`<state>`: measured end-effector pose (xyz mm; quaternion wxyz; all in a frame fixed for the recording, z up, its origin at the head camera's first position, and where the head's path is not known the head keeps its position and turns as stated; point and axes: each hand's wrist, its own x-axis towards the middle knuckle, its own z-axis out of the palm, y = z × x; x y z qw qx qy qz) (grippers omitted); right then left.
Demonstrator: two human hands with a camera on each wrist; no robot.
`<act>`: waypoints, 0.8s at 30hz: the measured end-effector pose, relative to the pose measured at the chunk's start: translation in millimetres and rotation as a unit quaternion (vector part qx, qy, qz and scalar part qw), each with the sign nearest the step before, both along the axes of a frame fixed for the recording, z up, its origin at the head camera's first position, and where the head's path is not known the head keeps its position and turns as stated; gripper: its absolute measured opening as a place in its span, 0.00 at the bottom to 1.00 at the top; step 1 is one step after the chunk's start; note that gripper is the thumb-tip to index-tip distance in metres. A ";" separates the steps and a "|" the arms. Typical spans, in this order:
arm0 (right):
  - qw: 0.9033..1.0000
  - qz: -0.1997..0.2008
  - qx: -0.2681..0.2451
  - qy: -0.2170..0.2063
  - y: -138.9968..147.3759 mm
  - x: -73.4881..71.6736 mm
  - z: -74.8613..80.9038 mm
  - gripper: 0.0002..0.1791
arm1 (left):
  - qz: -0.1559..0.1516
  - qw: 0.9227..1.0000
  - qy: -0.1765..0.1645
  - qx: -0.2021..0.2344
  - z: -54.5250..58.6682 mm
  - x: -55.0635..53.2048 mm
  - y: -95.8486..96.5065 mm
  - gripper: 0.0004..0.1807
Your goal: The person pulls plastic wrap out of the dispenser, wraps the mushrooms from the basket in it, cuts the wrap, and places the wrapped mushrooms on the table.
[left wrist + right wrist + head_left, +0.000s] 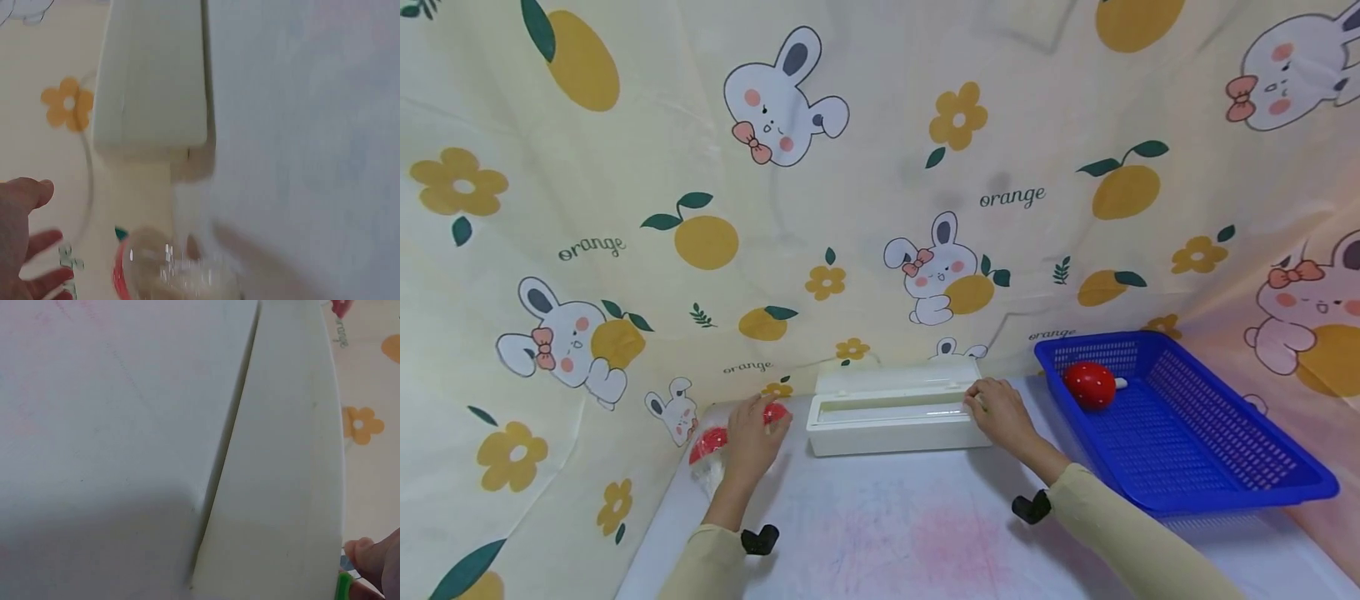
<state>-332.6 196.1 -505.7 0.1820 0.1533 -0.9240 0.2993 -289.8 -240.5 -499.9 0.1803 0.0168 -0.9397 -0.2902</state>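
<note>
A long white box, resembling a cling film dispenser, stands near the back of the table with its lid raised. At its right end my right hand has curled fingers at the rim. A small green piece shows against those fingers in the right wrist view. My left hand is left of the box, thumb and fingers apart in the left wrist view. Beside it lies a red and white spotted toy mushroom in clear wrap. Another red spotted piece shows by the left fingertips.
A blue plastic basket stands at the right, with a red spotted toy mushroom inside. Behind the table hangs a patterned cloth. The white tabletop has pinkish stains in front of the box.
</note>
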 end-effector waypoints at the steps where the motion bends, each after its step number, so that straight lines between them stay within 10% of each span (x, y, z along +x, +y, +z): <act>1: 1.000 -0.002 -0.002 0.001 0.0 -0.8 -0.1 0.04 | -0.018 1.000 0.014 -0.008 -1.1 -3.2 4.9 0.28; 13: 0.999 0.013 -0.040 -0.020 0.2 -7.2 2.9 0.03 | -0.103 0.994 -0.036 0.015 5.0 -15.6 51.8 0.16; 24: 0.995 0.043 -0.078 -0.043 0.8 -12.5 5.6 0.03 | -0.095 0.994 -0.009 -0.053 -5.2 -28.2 71.1 0.08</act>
